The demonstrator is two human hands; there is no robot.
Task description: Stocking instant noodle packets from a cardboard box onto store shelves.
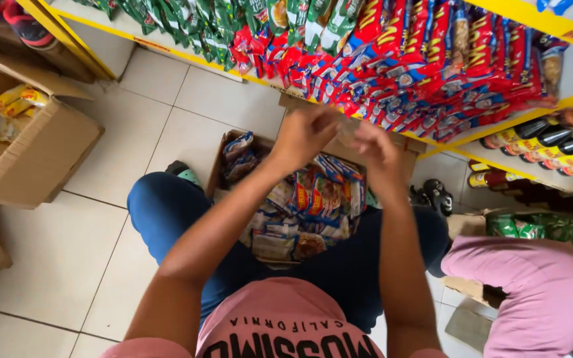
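Note:
My left hand [303,136] and my right hand [378,154] are raised close together above an open cardboard box [219,169] that holds several snack packets [310,199]. Both hands are blurred with the fingers curled. Something small and pale seems pinched between them, but I cannot tell what it is. The box stands on the tiled floor between my knees, just below a yellow shelf [187,56] packed with red packets [419,59] and green packets [187,20].
A larger open cardboard box [41,152] with yellow packets stands at the left. Bottles [552,142] line a lower shelf at the right. Another person in a pink sleeve [532,292] crouches at the lower right beside green packets [552,229].

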